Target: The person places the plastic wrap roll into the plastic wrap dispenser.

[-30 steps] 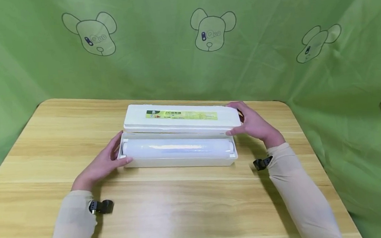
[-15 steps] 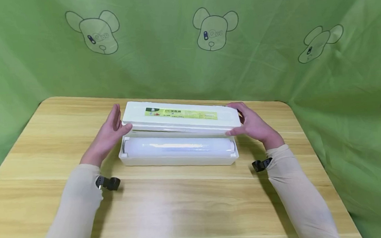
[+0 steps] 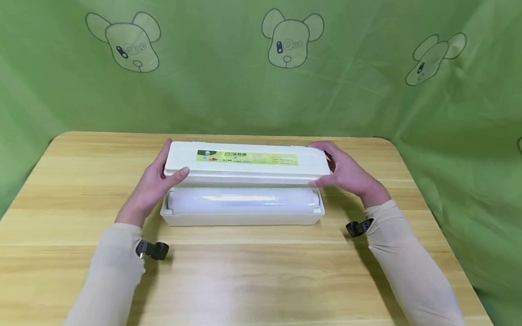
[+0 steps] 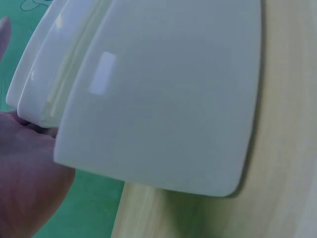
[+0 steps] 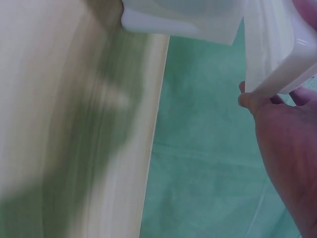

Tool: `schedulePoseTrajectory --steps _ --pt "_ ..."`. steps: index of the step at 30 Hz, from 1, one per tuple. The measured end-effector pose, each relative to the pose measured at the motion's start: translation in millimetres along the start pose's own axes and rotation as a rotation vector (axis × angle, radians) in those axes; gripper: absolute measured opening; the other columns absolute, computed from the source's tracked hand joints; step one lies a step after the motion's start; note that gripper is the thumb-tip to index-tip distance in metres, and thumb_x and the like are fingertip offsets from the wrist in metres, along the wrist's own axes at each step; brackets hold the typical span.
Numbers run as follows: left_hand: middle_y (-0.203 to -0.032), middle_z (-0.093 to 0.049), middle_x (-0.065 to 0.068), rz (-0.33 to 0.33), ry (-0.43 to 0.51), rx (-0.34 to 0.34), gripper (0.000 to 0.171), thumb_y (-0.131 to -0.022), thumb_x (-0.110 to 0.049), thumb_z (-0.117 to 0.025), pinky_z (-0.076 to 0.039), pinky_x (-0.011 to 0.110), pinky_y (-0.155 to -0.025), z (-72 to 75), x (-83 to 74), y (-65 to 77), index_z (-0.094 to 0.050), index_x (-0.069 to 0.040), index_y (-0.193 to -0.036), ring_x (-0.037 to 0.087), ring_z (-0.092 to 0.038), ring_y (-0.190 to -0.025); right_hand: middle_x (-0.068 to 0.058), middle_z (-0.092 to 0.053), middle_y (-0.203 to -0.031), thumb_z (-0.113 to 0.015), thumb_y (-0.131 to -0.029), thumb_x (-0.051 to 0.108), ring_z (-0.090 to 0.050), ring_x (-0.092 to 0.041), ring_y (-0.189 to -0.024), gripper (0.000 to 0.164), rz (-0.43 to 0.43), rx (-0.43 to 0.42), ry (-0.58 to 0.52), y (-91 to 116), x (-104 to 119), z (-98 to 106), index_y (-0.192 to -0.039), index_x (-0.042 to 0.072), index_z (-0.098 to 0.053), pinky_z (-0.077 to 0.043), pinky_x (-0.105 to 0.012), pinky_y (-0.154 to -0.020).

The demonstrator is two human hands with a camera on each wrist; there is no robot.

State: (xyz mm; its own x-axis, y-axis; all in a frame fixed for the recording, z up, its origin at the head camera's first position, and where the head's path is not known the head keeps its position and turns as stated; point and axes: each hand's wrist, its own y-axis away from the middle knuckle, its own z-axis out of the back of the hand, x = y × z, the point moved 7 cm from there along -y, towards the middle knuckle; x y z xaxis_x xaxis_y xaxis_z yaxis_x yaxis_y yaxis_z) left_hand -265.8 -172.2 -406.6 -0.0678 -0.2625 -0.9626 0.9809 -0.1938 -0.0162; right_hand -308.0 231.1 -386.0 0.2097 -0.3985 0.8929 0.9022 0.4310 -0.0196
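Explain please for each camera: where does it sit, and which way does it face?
Head: worn on the head, looks forward and down at table, box, roll and lid; left hand, right hand and sleeves show.
Left wrist: on that wrist, faces the box's left end and the lid; part of the left hand shows.
Right wrist: on that wrist, faces the lid's right end, a box corner at top; part of the right hand shows.
Both wrist views share lid, box, table and green cloth.
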Motion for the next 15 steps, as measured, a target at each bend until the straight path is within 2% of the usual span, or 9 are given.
schedulePoseTrajectory --steps 3,6,9,13,14,15 --pt "-0.163 0.002 -0.002 0.003 -0.001 0.006 0.098 -0.091 -0.031 -0.072 -0.015 0.043 -0.118 -2.0 2.4 2.1 0.000 -0.032 -0.158 0.025 -0.008 -0.147 -0.010 -0.041 -0.141 -0.086 -0.068 -0.006 -0.048 -0.025 -0.117 0.095 0.009 -0.004 -0.013 4 1 0 -0.147 0.007 -0.035 -0.046 -0.024 -0.094" --pt "-0.163 -0.002 -0.002 -0.009 0.026 0.012 0.102 -0.088 -0.022 -0.076 -0.020 0.038 -0.117 -3.4 4.0 5.2 -0.001 -0.032 -0.158 0.021 -0.016 -0.146 -0.009 -0.042 -0.142 -0.086 -0.068 -0.005 -0.047 -0.026 -0.118 0.097 0.014 -0.013 -0.019 9 2 -1 -0.148 0.011 -0.035 -0.045 -0.025 -0.095" --pt "-0.163 -0.006 -0.001 -0.034 0.047 0.016 0.103 -0.087 -0.013 -0.076 -0.023 0.033 -0.116 -3.8 3.5 7.5 -0.004 -0.032 -0.157 0.021 -0.021 -0.145 -0.011 -0.041 -0.141 -0.086 -0.068 -0.005 -0.047 -0.027 -0.118 0.095 0.033 -0.021 -0.017 14 3 -1 -0.148 0.010 -0.036 -0.043 -0.026 -0.097" --pt "-0.163 -0.006 0.001 -0.066 0.043 0.013 0.102 -0.087 -0.008 -0.075 -0.026 0.026 -0.113 -4.9 -0.2 11.6 -0.005 -0.030 -0.158 0.023 -0.022 -0.145 -0.012 -0.040 -0.144 -0.085 -0.068 -0.007 -0.045 -0.028 -0.120 0.095 0.069 -0.023 -0.032 18 5 -2 -0.148 0.008 -0.036 -0.040 -0.027 -0.099" --pt "-0.163 -0.006 0.002 -0.069 0.041 0.012 0.102 -0.087 -0.008 -0.075 -0.029 0.023 -0.111 -5.5 -0.9 12.8 -0.004 -0.030 -0.158 0.024 -0.023 -0.144 -0.013 -0.040 -0.144 -0.085 -0.068 -0.007 -0.046 -0.027 -0.120 0.095 0.075 -0.022 -0.037 19 5 -1 -0.148 0.007 -0.036 -0.040 -0.027 -0.099" --pt "-0.163 -0.006 0.001 -0.066 0.043 0.012 0.102 -0.087 -0.008 -0.074 -0.038 0.021 -0.105 -6.4 -1.3 14.3 -0.004 -0.031 -0.157 0.023 -0.028 -0.142 -0.013 -0.041 -0.144 -0.085 -0.068 -0.007 -0.046 -0.027 -0.120 0.095 0.081 -0.020 -0.039 20 5 -1 -0.148 0.007 -0.036 -0.041 -0.027 -0.099"
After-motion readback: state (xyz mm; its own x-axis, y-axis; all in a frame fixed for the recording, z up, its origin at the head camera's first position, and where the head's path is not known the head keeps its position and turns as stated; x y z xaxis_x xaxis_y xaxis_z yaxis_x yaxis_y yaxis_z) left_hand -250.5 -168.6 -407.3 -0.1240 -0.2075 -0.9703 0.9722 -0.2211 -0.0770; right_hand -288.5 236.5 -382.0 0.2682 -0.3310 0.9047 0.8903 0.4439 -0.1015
